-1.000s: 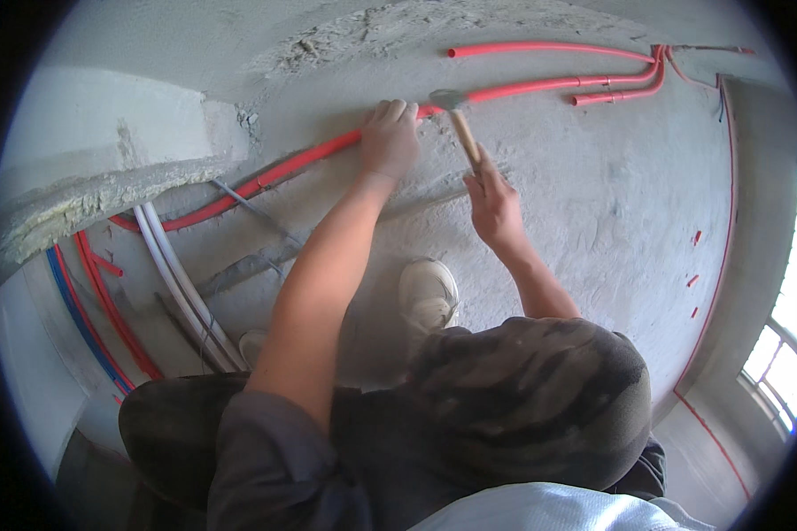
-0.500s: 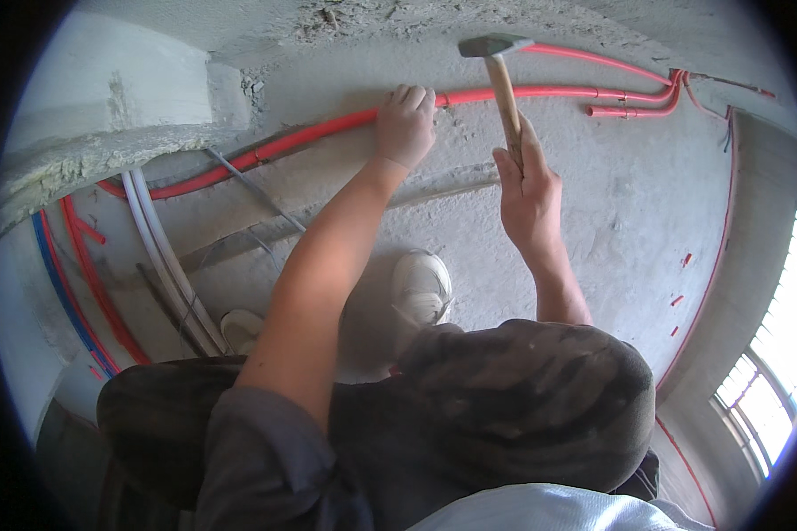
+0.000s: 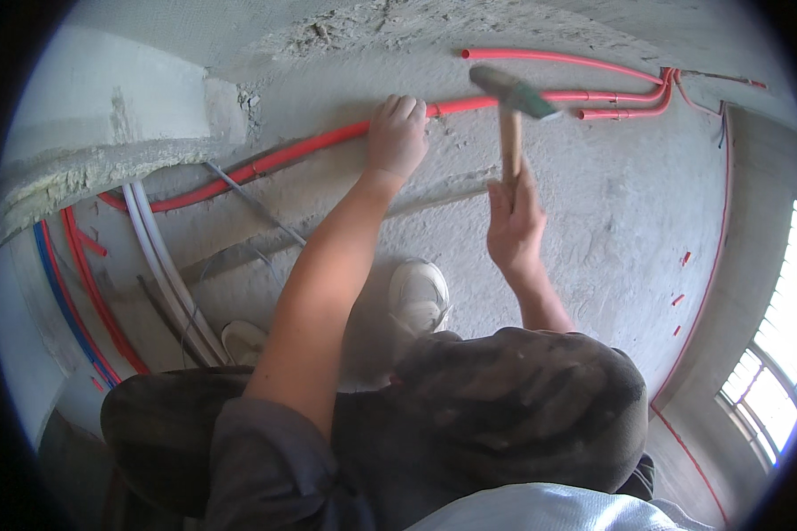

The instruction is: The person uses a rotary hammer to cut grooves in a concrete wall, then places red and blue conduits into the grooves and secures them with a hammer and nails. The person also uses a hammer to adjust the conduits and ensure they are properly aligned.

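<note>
Curled fingers of my left hand (image 3: pixel 399 140) close over a long red pipe (image 3: pixel 314 137) that runs along the concrete floor; what lies under the fingertips is hidden. In my right hand (image 3: pixel 516 230) is a hammer (image 3: pixel 511 146), gripped by its wooden handle with the thumb along it. The hammer's dark, green-tinged head (image 3: pixel 515 92) is tilted and slightly blurred, and covers part of the red pipe to the right of my left hand. Thin clips sit on the pipe at intervals.
Beyond the hammer, a shorter red pipe (image 3: pixel 549 57) ends openly. Several pipes bend together at the far right. White conduits (image 3: pixel 170 265), red pipes and a blue pipe (image 3: pixel 62 292) lie at left beside a rough concrete ledge (image 3: pixel 97 173). My shoe (image 3: pixel 419 296) stands below my hands.
The hammer has come down and turned, its head now nearer the long red pipe. My right hand has lowered slightly. My left hand stays over the pipe.
</note>
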